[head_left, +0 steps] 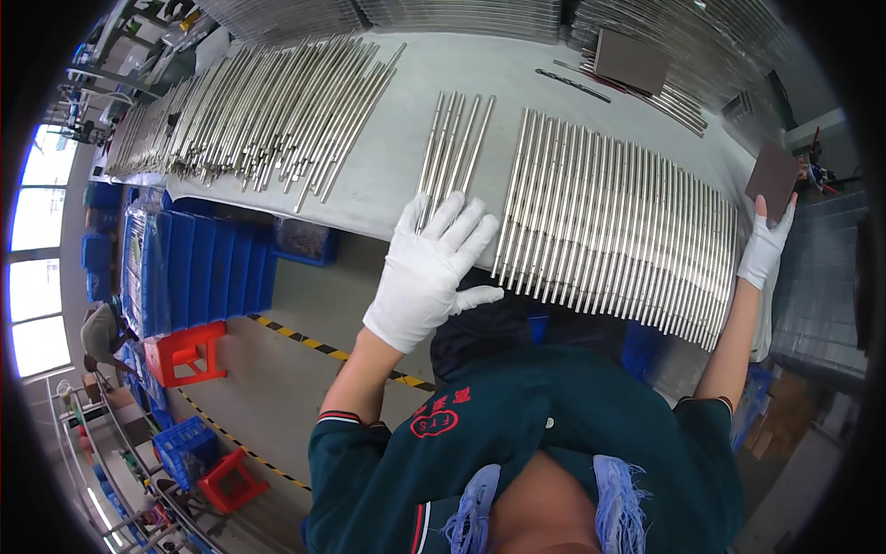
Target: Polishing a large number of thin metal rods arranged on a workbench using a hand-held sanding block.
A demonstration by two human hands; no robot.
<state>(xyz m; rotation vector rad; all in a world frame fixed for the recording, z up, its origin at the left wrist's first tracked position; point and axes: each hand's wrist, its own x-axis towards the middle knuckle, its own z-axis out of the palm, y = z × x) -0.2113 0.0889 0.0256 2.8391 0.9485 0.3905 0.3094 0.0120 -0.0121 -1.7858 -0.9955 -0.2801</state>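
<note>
My left hand (434,268), white-gloved, lies flat and open, holding nothing, fingertips on a small group of metal rods (454,148). Right hand (764,247) grips a brown flat block (772,177). The smooth shiny rods lie on the grey table (388,166), pointing away from me.

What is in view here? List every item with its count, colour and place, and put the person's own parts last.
table: one, pale grey, across the top
row of rods: too many to count, silver, side by side between the hands
small group of rods: about six, silver, above the left hand
heap of rods: too many to count, silver, far left of the table
brown block: one, at the right hand's fingertips
brown board: one, top right
blue bins: several, under the table's left
red stools: two, on the floor at left
left hand: white glove, fingers spread open, flat at the table edge
right hand: white glove, touching the brown block
</note>
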